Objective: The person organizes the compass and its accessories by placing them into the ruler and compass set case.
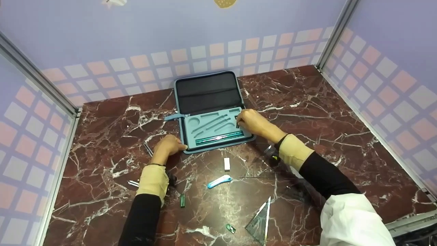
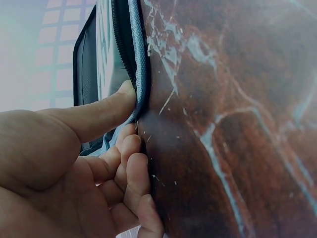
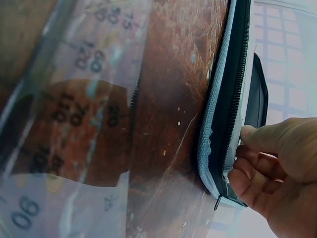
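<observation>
A blue zippered case lies unfolded, its black-lined lid leaning back. Its light-blue tray has shaped recesses, with dark green shiny pencil-like sticks along the front one. My left hand grips the case's front left corner, thumb on top of the rim and curled fingers at its outer side. At the tray's right side, my right hand pinches at a small dark piece in a recess; the fingertips largely hide it.
In front of the case lie a white eraser, a blue-and-white cutter, a green piece, a small green sharpener-like piece and a clear set square. A clear protractor is near my right wrist. Patterned walls enclose the table.
</observation>
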`<action>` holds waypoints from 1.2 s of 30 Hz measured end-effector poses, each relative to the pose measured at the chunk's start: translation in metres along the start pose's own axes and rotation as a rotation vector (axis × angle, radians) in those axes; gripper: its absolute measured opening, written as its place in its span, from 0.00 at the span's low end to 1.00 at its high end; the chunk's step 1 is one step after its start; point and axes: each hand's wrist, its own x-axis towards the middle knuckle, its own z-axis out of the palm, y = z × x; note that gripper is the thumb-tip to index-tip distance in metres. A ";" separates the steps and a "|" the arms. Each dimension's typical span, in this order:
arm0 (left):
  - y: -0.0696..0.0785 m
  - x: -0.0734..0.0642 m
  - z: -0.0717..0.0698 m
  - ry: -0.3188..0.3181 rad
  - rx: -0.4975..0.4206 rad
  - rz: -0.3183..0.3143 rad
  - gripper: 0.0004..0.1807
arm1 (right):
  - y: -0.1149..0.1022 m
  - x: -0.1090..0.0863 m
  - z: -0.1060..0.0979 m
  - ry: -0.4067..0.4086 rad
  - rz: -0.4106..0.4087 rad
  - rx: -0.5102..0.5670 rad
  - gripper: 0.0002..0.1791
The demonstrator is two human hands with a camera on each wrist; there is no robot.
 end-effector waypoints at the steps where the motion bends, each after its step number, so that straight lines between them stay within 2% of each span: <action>1: 0.000 0.000 0.000 0.001 0.002 0.003 0.21 | -0.001 0.000 0.000 -0.001 0.008 -0.004 0.04; 7: 0.000 0.000 0.000 0.013 0.007 0.010 0.20 | -0.002 0.001 -0.001 -0.012 0.021 -0.030 0.05; 14: 0.001 0.000 0.000 0.015 0.004 -0.006 0.21 | 0.001 -0.001 -0.004 -0.045 -0.040 -0.015 0.08; 22: 0.001 -0.001 -0.001 0.002 0.007 -0.011 0.23 | -0.002 -0.004 -0.005 -0.033 -0.098 -0.050 0.08; 27: 0.002 -0.002 -0.002 -0.021 -0.001 -0.026 0.24 | -0.002 -0.006 -0.006 -0.043 -0.071 -0.029 0.09; 32: 0.002 -0.001 -0.001 -0.003 0.000 -0.025 0.15 | -0.002 -0.009 -0.006 -0.034 -0.056 -0.036 0.08; 36: 0.002 0.000 0.000 0.006 -0.009 -0.026 0.18 | -0.002 -0.010 -0.006 -0.026 -0.069 -0.043 0.08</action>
